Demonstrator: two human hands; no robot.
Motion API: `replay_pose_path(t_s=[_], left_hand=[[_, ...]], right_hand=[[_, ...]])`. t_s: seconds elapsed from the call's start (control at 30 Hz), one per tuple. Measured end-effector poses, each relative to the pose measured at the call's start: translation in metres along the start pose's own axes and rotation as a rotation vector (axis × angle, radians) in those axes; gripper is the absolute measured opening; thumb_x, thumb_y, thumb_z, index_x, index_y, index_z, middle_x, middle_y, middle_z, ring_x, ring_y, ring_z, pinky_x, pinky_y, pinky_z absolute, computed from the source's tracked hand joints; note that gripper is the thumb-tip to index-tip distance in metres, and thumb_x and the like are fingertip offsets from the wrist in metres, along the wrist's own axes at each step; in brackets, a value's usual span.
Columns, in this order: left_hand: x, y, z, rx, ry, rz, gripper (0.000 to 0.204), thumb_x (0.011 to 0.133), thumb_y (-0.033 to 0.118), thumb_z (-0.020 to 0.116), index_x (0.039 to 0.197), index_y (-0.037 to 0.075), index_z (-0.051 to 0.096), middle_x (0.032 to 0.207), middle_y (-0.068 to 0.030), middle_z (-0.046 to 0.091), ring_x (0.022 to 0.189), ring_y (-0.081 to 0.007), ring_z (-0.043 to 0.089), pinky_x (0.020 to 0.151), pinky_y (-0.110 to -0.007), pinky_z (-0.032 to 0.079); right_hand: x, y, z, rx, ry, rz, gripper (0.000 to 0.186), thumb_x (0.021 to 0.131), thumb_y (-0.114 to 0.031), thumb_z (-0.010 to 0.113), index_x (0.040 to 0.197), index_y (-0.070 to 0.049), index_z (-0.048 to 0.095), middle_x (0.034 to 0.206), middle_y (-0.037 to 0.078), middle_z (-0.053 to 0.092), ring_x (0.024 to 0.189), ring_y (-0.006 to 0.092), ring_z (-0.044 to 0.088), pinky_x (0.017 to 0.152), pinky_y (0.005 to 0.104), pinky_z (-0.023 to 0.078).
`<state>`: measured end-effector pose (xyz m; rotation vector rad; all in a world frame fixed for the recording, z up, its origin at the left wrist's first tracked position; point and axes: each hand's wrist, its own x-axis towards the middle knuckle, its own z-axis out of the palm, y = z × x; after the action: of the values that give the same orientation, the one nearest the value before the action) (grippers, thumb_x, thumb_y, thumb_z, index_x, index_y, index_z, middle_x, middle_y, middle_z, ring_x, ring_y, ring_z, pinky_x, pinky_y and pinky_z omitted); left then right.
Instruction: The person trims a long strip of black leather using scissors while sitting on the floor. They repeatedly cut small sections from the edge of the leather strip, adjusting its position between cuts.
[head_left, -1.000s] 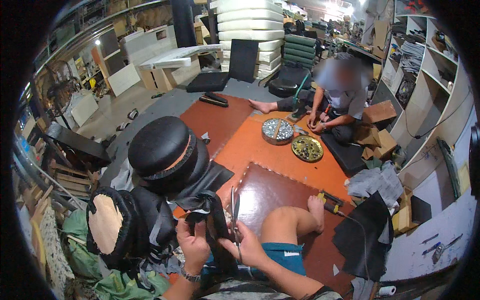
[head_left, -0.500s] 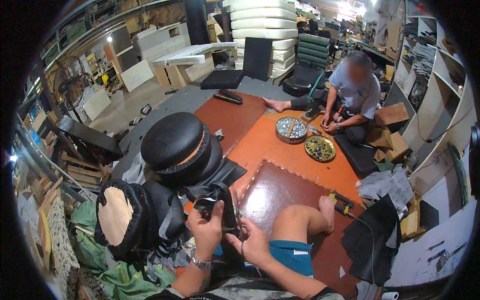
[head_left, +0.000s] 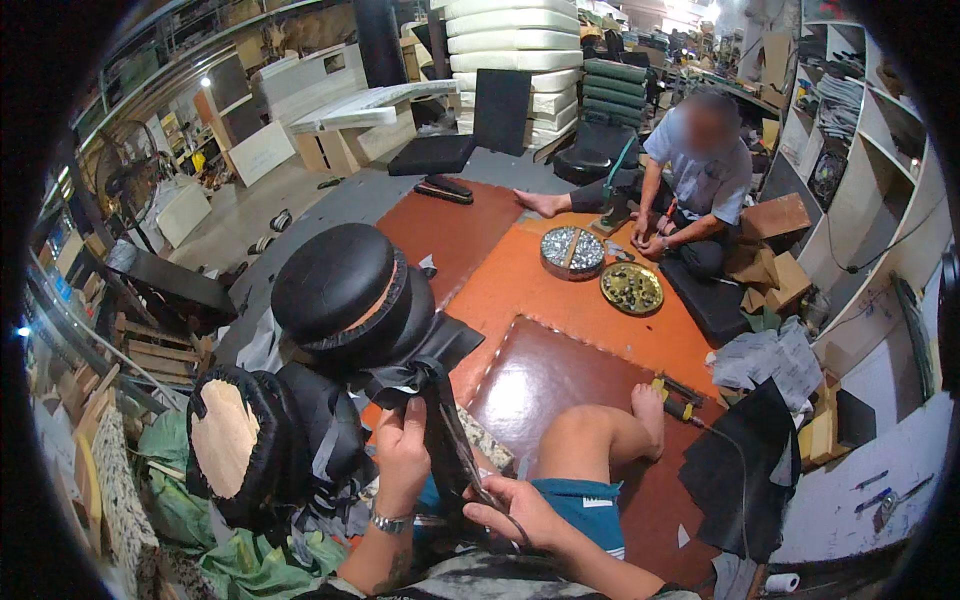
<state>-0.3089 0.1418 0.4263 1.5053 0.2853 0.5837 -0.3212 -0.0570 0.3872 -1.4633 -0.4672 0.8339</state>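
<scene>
We tilted the scissors [head_left: 474, 474] left, right grip [head_left: 522, 510] closed round them, bringing them along the black strip [head_left: 441, 435] our left grip [head_left: 403, 455] pinched.

As we look on, one person's left hand [head_left: 402, 457] pinches black material [head_left: 440, 440] while the right hand [head_left: 517, 509] holds scissors [head_left: 470, 465] alongside it, near round black cushions [head_left: 335, 280]. Across the orange and brown floor [head_left: 500, 265], a co-worker [head_left: 700, 170] sits with hands [head_left: 652, 243] together beside a round tin [head_left: 560, 271] and a gold-coloured tray [head_left: 632, 312].
</scene>
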Motion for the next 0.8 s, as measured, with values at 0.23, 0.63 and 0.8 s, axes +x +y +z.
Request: replay_pose_path(t_s=[0.23,0.63,0.8], left_hand=[[-0.002,-0.008,-0.005,-0.083,-0.099,-0.070,0.030,0.113,0.029,0.055,0.118,0.002,0.066,0.106,-0.0014,0.069,0.092,-0.0100,0.060,0.083,-0.029,0.049],[-0.013,-0.020,-0.005,-0.242,-0.184,-0.072,0.025,0.111,0.021,0.058,0.127,0.002,0.064,0.116,-0.0030,0.069,0.102,-0.0100,0.062,0.089,-0.028,0.051],[-0.016,-0.024,-0.006,-0.405,-0.237,-0.063,0.025,0.111,0.017,0.058,0.130,0.002,0.064,0.122,-0.0032,0.070,0.107,-0.0109,0.063,0.094,-0.029,0.052]], right_hand=[[0.009,-0.001,0.001,0.045,0.000,0.020,0.035,0.099,-0.035,0.076,0.114,-0.004,0.070,0.080,-0.006,0.061,0.070,0.0053,0.053,0.062,0.0244,0.043],[0.023,0.001,0.020,0.034,0.219,-0.148,0.027,0.099,-0.031,0.077,0.100,-0.005,0.072,0.069,-0.007,0.052,0.062,0.0038,0.042,0.056,0.0241,0.033],[0.021,0.003,0.025,-0.037,0.255,-0.252,0.029,0.098,-0.031,0.078,0.093,-0.003,0.069,0.065,-0.006,0.047,0.062,0.0053,0.039,0.055,0.0267,0.032]])
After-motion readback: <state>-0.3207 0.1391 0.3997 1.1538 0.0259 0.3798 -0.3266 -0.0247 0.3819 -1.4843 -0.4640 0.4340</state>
